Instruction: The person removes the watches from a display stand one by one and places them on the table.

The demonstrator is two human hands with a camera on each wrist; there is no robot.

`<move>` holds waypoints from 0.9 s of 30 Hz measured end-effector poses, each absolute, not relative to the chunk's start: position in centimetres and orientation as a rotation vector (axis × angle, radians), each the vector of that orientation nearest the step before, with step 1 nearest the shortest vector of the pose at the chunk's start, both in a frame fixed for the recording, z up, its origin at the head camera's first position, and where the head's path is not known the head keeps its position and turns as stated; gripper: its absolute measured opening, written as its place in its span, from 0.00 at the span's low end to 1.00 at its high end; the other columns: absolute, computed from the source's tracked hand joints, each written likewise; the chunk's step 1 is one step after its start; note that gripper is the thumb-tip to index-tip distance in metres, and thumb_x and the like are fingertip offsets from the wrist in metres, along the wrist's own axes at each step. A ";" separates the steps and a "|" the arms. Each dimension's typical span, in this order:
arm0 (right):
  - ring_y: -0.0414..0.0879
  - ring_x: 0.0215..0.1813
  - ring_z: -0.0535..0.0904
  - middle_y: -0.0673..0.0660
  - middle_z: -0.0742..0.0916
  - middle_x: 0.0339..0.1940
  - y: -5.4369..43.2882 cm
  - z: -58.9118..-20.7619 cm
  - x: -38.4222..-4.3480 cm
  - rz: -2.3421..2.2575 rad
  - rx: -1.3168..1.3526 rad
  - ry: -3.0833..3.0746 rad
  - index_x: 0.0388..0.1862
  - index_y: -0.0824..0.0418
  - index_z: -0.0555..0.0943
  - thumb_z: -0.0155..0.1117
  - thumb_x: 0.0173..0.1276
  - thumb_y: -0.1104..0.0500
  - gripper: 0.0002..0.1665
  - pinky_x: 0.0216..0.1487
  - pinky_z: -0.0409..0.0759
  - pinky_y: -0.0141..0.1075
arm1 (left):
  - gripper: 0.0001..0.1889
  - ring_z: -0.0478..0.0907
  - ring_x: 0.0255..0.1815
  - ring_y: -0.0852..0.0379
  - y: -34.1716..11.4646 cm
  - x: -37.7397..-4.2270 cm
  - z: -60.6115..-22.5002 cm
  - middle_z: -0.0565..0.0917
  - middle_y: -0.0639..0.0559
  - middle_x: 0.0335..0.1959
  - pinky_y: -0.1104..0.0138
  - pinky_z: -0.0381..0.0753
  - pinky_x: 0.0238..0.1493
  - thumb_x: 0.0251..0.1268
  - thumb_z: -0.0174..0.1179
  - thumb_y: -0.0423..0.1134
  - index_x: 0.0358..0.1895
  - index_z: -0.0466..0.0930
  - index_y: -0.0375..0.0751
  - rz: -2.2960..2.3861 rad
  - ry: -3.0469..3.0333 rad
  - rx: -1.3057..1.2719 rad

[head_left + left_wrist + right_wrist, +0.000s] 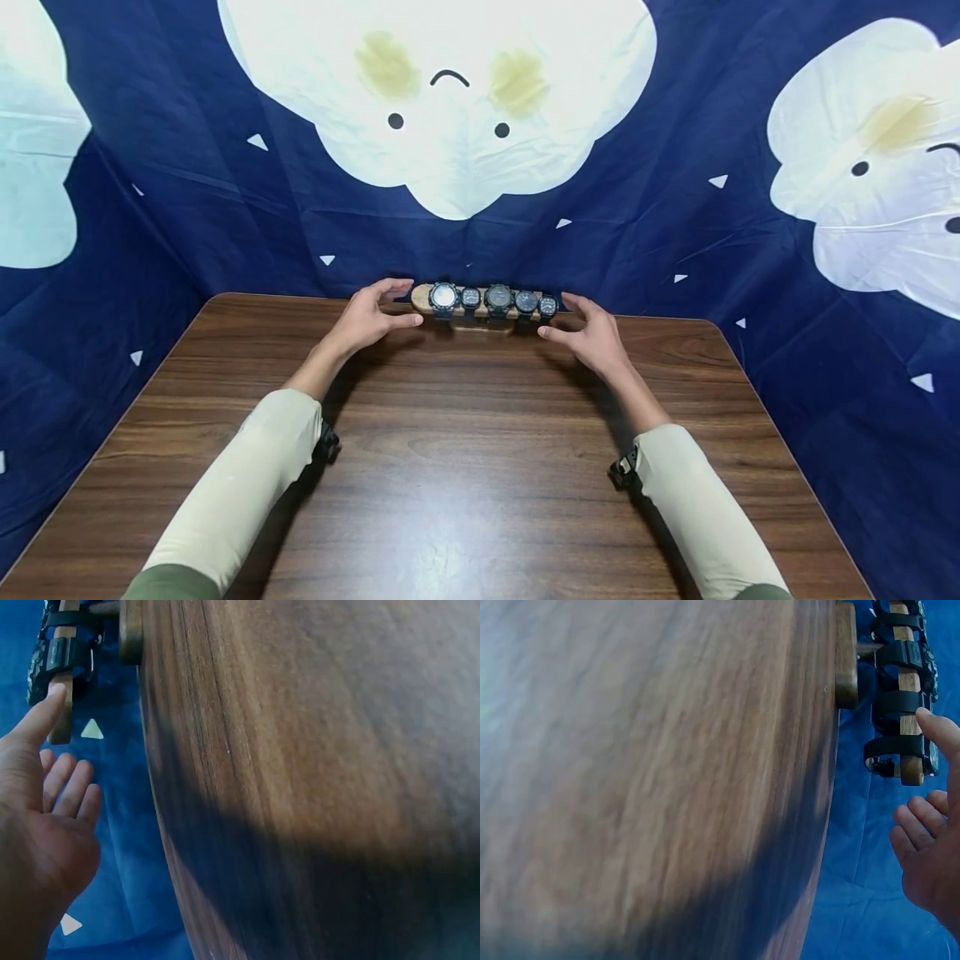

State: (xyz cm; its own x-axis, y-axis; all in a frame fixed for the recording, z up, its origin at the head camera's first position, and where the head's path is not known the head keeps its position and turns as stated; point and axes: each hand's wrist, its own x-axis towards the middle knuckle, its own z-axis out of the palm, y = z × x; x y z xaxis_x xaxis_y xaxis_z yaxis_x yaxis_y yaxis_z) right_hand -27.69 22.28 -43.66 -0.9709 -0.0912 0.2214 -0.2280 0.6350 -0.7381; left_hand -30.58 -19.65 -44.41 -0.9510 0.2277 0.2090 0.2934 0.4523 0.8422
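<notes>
A wooden watch stand (420, 298) stands at the table's back edge, its horizontal bar carrying several black-strapped wristwatches (498, 297). The leftmost watch (443, 295) has a bright, pale dial; the other dials are darker. My left hand (365, 318) is at the bar's left end, thumb and fingers spread apart; in the left wrist view its thumb overlaps the bare tip of the bar (61, 726). At the opposite end my right hand (597, 336) is spread the same way, beside the last watch (548, 306). Neither hand has its fingers curled round anything.
The brown wood-grain table (465, 433) spreads between my forearms and the stand. Directly behind its back edge hangs a dark blue cloth (247, 225) with white clouds and small triangles, which also runs along both sides. Black straps (326, 442) sit at my sleeve cuffs.
</notes>
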 end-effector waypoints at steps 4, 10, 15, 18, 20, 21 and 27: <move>0.60 0.78 0.79 0.64 0.85 0.74 22.0 -43.7 -28.0 1.294 0.264 -2.637 0.80 0.61 0.78 0.89 0.62 0.44 0.52 0.80 0.72 0.57 | 0.37 0.77 0.76 0.35 -19.5 -30.8 -44.5 0.80 0.35 0.75 0.41 0.71 0.79 0.67 0.81 0.36 0.78 0.77 0.34 -1.564 -2.605 -0.514; 0.59 0.77 0.80 0.63 0.87 0.72 21.6 -43.9 -28.2 1.339 0.242 -2.595 0.77 0.60 0.81 0.90 0.62 0.47 0.48 0.79 0.74 0.55 | 0.35 0.78 0.77 0.37 -19.3 -31.2 -44.4 0.81 0.38 0.76 0.42 0.72 0.79 0.69 0.80 0.37 0.76 0.78 0.34 -1.588 -2.597 -0.528; 0.58 0.75 0.81 0.62 0.87 0.72 21.2 -44.2 -28.3 1.378 0.217 -2.572 0.76 0.57 0.84 0.91 0.61 0.48 0.45 0.78 0.76 0.55 | 0.34 0.79 0.76 0.39 -19.2 -31.4 -44.2 0.82 0.39 0.75 0.44 0.72 0.78 0.69 0.80 0.37 0.75 0.79 0.35 -1.556 -2.627 -0.531; 0.58 0.74 0.82 0.62 0.87 0.72 21.0 -44.4 -28.4 1.388 0.207 -2.559 0.75 0.57 0.84 0.91 0.61 0.49 0.44 0.76 0.78 0.55 | 0.34 0.80 0.75 0.38 -19.3 -31.6 -44.0 0.82 0.39 0.75 0.44 0.73 0.78 0.69 0.80 0.37 0.76 0.79 0.35 -1.529 -2.650 -0.547; 0.59 0.73 0.84 0.63 0.87 0.71 21.0 -44.5 -28.5 1.405 0.206 -2.552 0.75 0.57 0.84 0.91 0.61 0.50 0.44 0.74 0.79 0.56 | 0.34 0.79 0.75 0.38 -19.4 -31.7 -43.8 0.82 0.39 0.75 0.44 0.73 0.78 0.69 0.80 0.37 0.76 0.79 0.35 -1.523 -2.661 -0.558; 0.59 0.72 0.84 0.64 0.87 0.71 21.0 -44.5 -28.6 1.411 0.206 -2.548 0.74 0.58 0.84 0.91 0.61 0.50 0.44 0.73 0.80 0.56 | 0.34 0.80 0.75 0.38 -19.5 -31.7 -43.7 0.82 0.39 0.75 0.44 0.74 0.78 0.69 0.80 0.37 0.76 0.79 0.35 -1.526 -2.663 -0.562; 0.62 0.65 0.89 0.67 0.89 0.66 20.9 -44.9 -29.1 1.483 0.200 -2.488 0.71 0.60 0.86 0.92 0.60 0.53 0.41 0.68 0.84 0.55 | 0.33 0.80 0.75 0.38 -19.4 -32.0 -43.4 0.83 0.38 0.73 0.45 0.73 0.78 0.69 0.80 0.37 0.75 0.80 0.36 -1.513 -2.698 -0.589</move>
State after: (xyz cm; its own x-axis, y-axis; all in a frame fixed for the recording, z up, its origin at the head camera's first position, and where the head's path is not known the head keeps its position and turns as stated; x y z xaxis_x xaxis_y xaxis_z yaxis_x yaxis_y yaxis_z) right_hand -29.09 20.88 -44.89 -0.9624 0.0037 0.2716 -0.2371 0.4765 -0.8466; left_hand -32.04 -19.45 -43.41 -0.9300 0.3243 0.1730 0.3167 0.4682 0.8249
